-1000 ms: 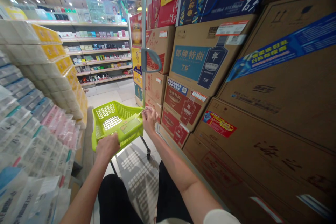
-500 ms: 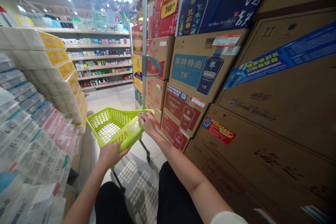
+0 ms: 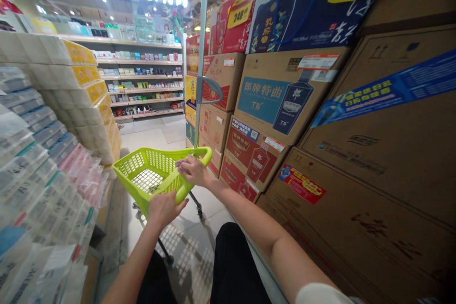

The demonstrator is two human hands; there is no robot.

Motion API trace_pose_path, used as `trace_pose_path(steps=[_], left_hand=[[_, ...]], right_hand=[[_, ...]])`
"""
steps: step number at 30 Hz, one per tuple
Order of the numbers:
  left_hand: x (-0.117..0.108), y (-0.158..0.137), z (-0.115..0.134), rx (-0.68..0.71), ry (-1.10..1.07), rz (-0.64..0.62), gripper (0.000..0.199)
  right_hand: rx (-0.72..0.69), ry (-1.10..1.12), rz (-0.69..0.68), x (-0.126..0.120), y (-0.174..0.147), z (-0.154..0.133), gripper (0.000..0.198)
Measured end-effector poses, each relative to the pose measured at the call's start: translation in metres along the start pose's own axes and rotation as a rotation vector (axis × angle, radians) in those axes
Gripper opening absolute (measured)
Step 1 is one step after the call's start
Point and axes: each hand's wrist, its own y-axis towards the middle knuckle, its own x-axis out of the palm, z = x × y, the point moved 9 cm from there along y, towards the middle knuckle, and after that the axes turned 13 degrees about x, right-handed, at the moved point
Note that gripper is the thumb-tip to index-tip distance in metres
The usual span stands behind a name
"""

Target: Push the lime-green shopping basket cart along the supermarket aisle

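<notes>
Lime-green cart [image 3: 149, 175] stands at centre frame, lower middle, on the tiled floor [image 3: 156, 135] of a shop aisle. Its basket is a perforated plastic shell on dark legs with castors; nothing shows inside it.

Left hand [image 3: 164, 208] is at the near rim of the cart, fingers curled over the edge and thumb spread to the right; it grasps the rim. Right hand [image 3: 191, 170] lies on the right-hand rim close to the pole [image 3: 202, 57], fingers bent and laid over the edge. Whether they close fully round the rim cannot be told from this angle.

The pole rises grey from the cart's right side to the top of the frame, with a curved handle loop partway up.

Right half of the frame: stacked brown cartons [image 3: 374, 152], some with blue and red labels, and yellow price cards above. Left side: wrapped tissue packs [image 3: 53, 118] in tall stacks. Upper left, far end of the aisle: shelves [image 3: 142, 85] of small goods under a lit sign.
</notes>
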Motion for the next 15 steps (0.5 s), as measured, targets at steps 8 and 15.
trace_pose_path(steps=[8, 15], left_hand=[[-0.003, -0.003, 0.014, -0.065, -0.072, -0.004, 0.059], [-0.004, -0.002, 0.024, -0.090, -0.095, 0.000, 0.055]], right_hand=[[0.168, -0.157, -0.218, -0.004, 0.021, 0.007, 0.019], [0.099, -0.135, -0.521, 0.012, 0.028, 0.001, 0.018]])
